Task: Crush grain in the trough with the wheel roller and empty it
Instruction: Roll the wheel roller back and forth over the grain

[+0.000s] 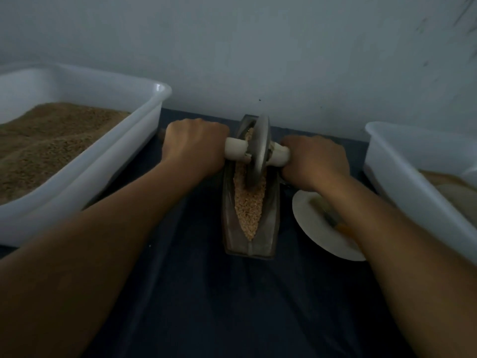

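Note:
A narrow metal trough [228,215] lies lengthwise on the dark cloth in the middle of the view. Pale crushed grain [249,206] fills its groove. The grey wheel roller [258,148] stands upright in the far half of the trough, its rim sunk in the grain. A white axle handle [236,148] runs through the wheel. My left hand [193,143] grips the axle's left end. My right hand [313,158] grips the right end.
A large white tub [144,117] of brown grain stands at the left. Another white tub [402,171] stands at the right edge. A white plate [313,226] lies beside the trough, partly under my right forearm. A pale wall rises close behind.

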